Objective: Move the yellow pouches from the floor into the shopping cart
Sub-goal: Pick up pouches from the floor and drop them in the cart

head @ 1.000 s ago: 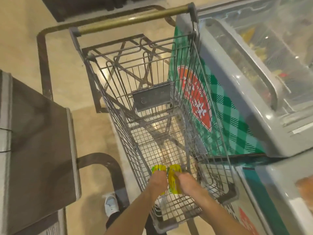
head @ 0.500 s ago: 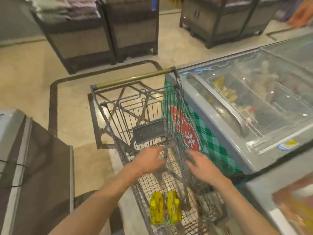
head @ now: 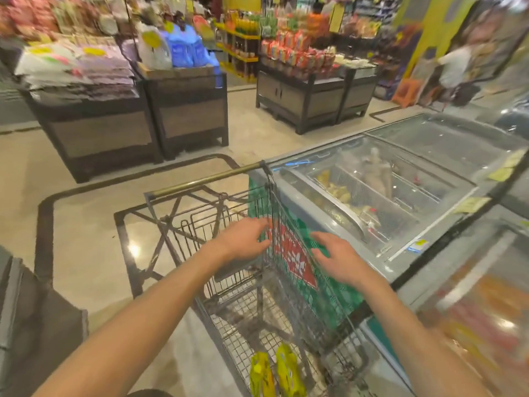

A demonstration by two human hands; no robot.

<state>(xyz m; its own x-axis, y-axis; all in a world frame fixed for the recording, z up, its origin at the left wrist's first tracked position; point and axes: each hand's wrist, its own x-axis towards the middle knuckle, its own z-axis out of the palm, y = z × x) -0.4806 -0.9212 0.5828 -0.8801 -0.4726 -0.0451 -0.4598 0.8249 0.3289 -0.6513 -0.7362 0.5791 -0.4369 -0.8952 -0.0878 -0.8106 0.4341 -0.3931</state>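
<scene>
Two yellow pouches lie side by side on the wire bottom of the shopping cart (head: 206,179), one (head: 261,375) to the left of the other (head: 289,373), at the near end. My left hand (head: 243,240) hovers over the cart's middle with fingers spread and nothing in it. My right hand (head: 336,260) is beside it over the cart's right wall, also spread and empty. Both hands are well above and beyond the pouches.
A glass-topped chest freezer (head: 400,213) with a green-and-red checked panel presses against the cart's right side. A dark display stand (head: 34,325) is at the near left. Stocked display bins (head: 120,118) stand across the aisle; a person (head: 455,70) is at the far right.
Both hands let go of the pouches, which now lie in the cart, and rose away from them. The view tilted up from the cart to the shop aisle.
</scene>
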